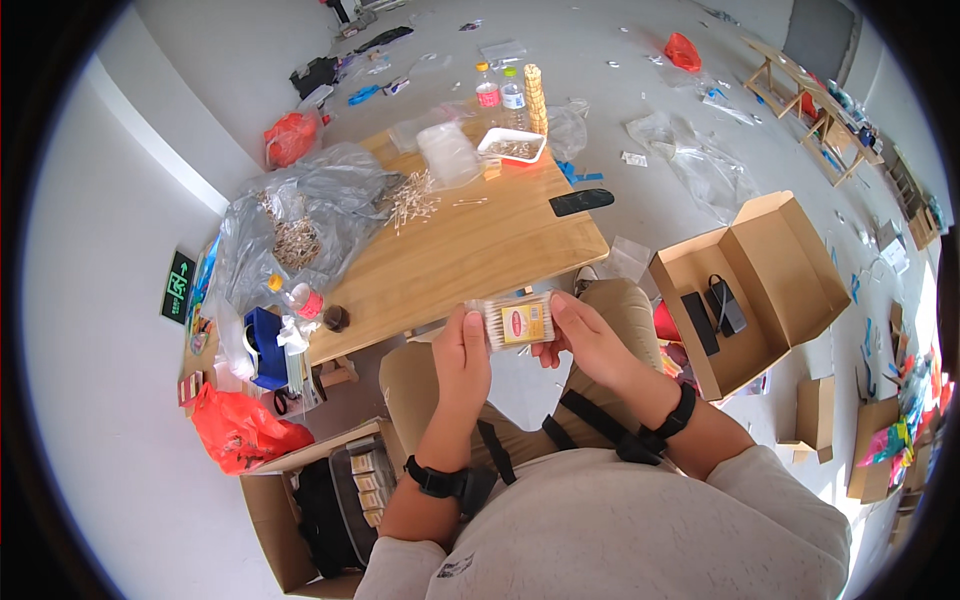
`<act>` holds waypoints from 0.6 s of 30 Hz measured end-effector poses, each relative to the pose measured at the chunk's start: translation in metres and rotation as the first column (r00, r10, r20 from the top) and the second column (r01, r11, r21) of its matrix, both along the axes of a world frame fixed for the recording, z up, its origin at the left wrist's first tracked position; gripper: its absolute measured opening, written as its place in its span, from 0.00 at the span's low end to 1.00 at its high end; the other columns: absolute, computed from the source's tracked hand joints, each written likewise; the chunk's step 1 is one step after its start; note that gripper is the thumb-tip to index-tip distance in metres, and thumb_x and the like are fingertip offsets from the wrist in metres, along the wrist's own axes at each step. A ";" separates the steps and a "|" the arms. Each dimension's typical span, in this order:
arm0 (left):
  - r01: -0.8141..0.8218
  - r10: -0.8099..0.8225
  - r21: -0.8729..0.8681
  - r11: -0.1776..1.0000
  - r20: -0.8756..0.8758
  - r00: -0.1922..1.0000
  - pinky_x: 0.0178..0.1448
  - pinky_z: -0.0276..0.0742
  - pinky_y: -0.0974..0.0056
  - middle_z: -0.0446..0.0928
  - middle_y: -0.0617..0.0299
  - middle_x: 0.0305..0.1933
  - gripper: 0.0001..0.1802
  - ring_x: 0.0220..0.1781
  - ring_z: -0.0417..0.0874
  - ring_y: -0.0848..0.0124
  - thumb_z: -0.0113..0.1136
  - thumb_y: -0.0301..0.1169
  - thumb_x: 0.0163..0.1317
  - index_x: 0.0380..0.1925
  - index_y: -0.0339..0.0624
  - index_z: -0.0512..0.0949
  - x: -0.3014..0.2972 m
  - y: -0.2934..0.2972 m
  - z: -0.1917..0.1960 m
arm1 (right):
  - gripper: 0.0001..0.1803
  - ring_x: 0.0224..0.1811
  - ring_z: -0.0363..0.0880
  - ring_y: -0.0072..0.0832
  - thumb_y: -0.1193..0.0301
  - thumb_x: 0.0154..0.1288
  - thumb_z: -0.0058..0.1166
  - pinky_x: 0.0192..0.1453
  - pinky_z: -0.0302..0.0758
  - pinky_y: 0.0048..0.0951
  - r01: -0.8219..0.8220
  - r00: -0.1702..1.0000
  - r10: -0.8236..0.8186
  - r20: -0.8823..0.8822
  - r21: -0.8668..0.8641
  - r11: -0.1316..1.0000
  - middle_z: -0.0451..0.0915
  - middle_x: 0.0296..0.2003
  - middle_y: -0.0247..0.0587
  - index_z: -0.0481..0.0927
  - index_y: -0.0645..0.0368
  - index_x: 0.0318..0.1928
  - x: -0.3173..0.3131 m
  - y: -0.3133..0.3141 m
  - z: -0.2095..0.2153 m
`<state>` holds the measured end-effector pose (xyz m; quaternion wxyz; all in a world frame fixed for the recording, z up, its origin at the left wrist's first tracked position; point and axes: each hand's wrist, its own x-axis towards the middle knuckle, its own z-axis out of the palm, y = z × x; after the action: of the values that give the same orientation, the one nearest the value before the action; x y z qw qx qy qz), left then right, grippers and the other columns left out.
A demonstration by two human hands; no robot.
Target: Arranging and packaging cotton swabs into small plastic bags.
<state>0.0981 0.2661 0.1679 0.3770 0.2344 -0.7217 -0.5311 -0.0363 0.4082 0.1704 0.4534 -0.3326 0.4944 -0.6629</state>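
Between my two hands, above my lap and just off the table's near edge, is a small clear packet of cotton swabs (516, 322) with a yellow and red label facing up. My left hand (464, 362) grips its left end, thumb on top. The right end is pinched by my right hand (588, 340), whose lower fingers curl beneath it. Loose cotton swabs (410, 203) lie heaped on the wooden table (470, 250). More swabs fill a big grey plastic bag (345, 180) at the left, and some lie in a white tray (540, 140) at the far end.
Two bottles (513, 95) stand behind the tray. A blue tape dispenser (266, 348) and a dark jar (336, 318) are at the table's left corner. Open cardboard boxes flank me: one (790, 290) at right with black devices, another (262, 520) at lower left holding packets.
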 end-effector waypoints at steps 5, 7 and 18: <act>0.138 -0.140 0.028 0.990 0.093 0.986 0.26 0.64 0.68 0.69 0.66 0.19 0.20 0.21 0.69 0.79 0.45 0.39 0.81 0.30 0.39 0.70 -0.002 0.003 0.000 | 0.28 0.26 0.70 0.17 0.48 0.84 0.30 0.27 0.67 0.19 0.169 0.980 -0.165 -0.107 0.032 0.985 0.76 0.32 0.33 0.73 0.59 0.56 0.010 -0.004 0.013; 0.152 -0.159 0.096 0.984 0.069 0.985 0.26 0.63 0.70 0.69 0.69 0.20 0.19 0.22 0.68 0.81 0.43 0.39 0.82 0.32 0.40 0.72 -0.002 0.004 -0.004 | 0.28 0.25 0.68 0.15 0.48 0.84 0.30 0.26 0.64 0.18 0.196 0.960 -0.195 -0.199 -0.016 0.981 0.75 0.32 0.32 0.73 0.58 0.57 0.011 -0.006 0.009; 0.095 -0.097 0.032 0.995 0.066 0.993 0.25 0.63 0.68 0.66 0.67 0.16 0.20 0.20 0.67 0.79 0.44 0.40 0.81 0.30 0.39 0.71 -0.004 -0.006 -0.011 | 0.12 0.25 0.76 0.15 0.66 0.82 0.42 0.24 0.72 0.18 0.125 0.986 -0.113 -0.121 0.099 0.987 0.79 0.33 0.33 0.72 0.60 0.55 0.008 -0.008 0.008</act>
<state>0.0944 0.2605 0.1571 0.3230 0.2225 -0.7367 -0.5509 -0.0285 0.4001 0.1786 0.4008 -0.3157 0.5731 -0.6413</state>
